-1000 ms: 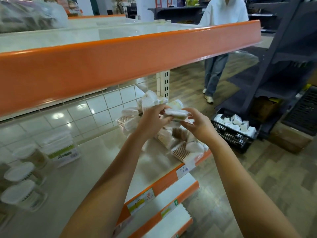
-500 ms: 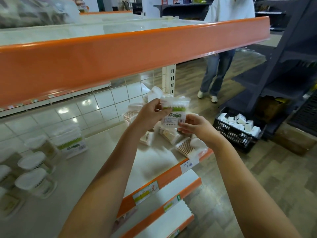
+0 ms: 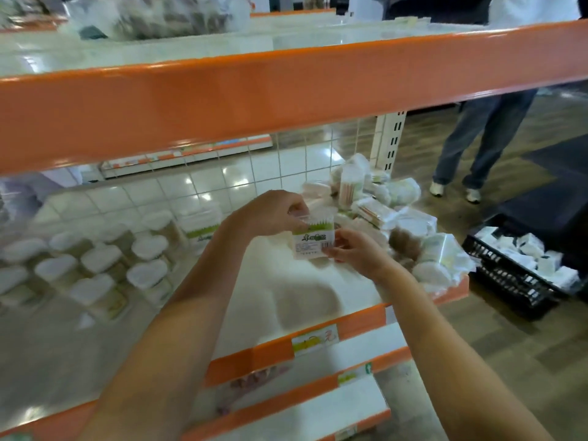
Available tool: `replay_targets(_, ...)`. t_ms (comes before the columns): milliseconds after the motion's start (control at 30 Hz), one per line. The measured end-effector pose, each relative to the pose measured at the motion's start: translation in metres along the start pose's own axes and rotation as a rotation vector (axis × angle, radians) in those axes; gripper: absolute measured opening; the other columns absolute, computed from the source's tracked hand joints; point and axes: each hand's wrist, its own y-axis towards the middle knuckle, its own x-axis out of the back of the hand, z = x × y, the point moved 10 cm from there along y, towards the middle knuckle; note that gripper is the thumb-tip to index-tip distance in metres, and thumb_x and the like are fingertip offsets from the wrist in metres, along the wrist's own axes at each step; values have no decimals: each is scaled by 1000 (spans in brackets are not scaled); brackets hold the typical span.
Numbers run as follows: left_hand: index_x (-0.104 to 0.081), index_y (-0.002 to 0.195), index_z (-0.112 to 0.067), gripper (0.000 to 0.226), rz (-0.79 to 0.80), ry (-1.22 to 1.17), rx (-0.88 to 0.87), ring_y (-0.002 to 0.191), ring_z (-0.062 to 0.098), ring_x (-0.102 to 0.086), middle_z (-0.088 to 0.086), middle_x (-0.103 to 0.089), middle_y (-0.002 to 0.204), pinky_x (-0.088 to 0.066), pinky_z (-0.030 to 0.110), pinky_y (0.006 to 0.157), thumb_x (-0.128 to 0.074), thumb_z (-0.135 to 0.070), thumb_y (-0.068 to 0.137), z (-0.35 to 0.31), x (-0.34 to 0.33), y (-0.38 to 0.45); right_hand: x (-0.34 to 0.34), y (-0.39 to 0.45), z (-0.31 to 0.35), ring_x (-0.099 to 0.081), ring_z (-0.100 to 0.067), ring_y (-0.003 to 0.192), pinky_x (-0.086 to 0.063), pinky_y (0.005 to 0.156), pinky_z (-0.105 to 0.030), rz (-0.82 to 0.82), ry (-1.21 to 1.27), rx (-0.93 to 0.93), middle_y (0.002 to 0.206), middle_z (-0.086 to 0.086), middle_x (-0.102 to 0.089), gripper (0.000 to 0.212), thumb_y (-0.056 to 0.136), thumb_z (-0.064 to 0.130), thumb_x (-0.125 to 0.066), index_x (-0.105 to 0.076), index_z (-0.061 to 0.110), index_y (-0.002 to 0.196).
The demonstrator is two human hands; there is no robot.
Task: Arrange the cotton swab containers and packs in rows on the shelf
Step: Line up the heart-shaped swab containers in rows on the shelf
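Note:
I hold a square clear cotton swab box [image 3: 313, 238] with a green-and-white label upright above the white shelf [image 3: 261, 300]. My left hand [image 3: 270, 213] pinches its top left corner. My right hand [image 3: 353, 249] grips its lower right corner. A loose pile of swab packs and tubs [image 3: 397, 224] lies at the shelf's right end. Round white-lidded swab containers [image 3: 95, 265] stand in rows at the left, with another green-labelled box [image 3: 200, 224] behind them.
An orange-edged upper shelf [image 3: 286, 90] overhangs close above my hands. Lower orange-edged shelves [image 3: 286, 389] jut out beneath. A black crate [image 3: 509, 278] of white packs sits on the wooden floor at right. A person's legs [image 3: 477, 138] stand beyond the shelf end.
Both hands have carried the labelled box from the pile leftward and turned it upright. The view has swung left, so the rows of round containers show more fully.

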Motion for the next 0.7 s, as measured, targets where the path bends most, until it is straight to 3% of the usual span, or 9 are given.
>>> replay_targets(133, -60, 115, -11, 36, 29, 71, 84, 99, 21, -58, 4, -62, 110, -45, 33, 84, -68, -27, 85, 32, 0, -16, -34, 8, 15, -60, -11, 85, -52, 78, -18, 67, -11, 94, 94, 1, -64, 13, 89, 9, -62, -59, 10, 101)
replay_targets(233, -59, 117, -11, 35, 27, 86, 148, 101, 20, -57, 4, -62, 114, -42, 28, 80, -67, -25, 86, 54, 1, -29, -55, 18, 24, -62, -16, 91, -53, 86, -28, 94, -114, 164, 99, -5, -65, 22, 85, 7, -66, -60, -1, 105)
replay_targets(300, -58, 117, -11, 34, 25, 99, 185, 101, 19, -57, 4, -61, 115, -41, 26, 79, -66, -24, 87, 67, 0, -37, -68, 23, 25, -62, -19, 97, -51, 89, -33, 108, -237, 208, 105, -7, -65, 30, 84, 11, -68, -60, 1, 111)
replay_targets(567, -60, 111, -11, 24, -7, 176, 289, 99, 18, -57, 4, -63, 112, -34, 23, 72, -62, -20, 88, 114, -11, -61, -100, 30, 37, -57, -18, 110, -44, 93, -27, 128, -517, 310, 120, -5, -61, 38, 88, 21, -65, -56, 12, 124)
replay_targets(700, -62, 108, -6, 22, -51, 188, 292, 87, 18, -56, 7, -65, 106, -32, 22, 64, -56, -20, 92, 126, -8, -70, -118, 36, 48, -53, -22, 115, -40, 96, -29, 153, -570, 347, 125, -7, -59, 40, 90, 25, -62, -54, 12, 127)
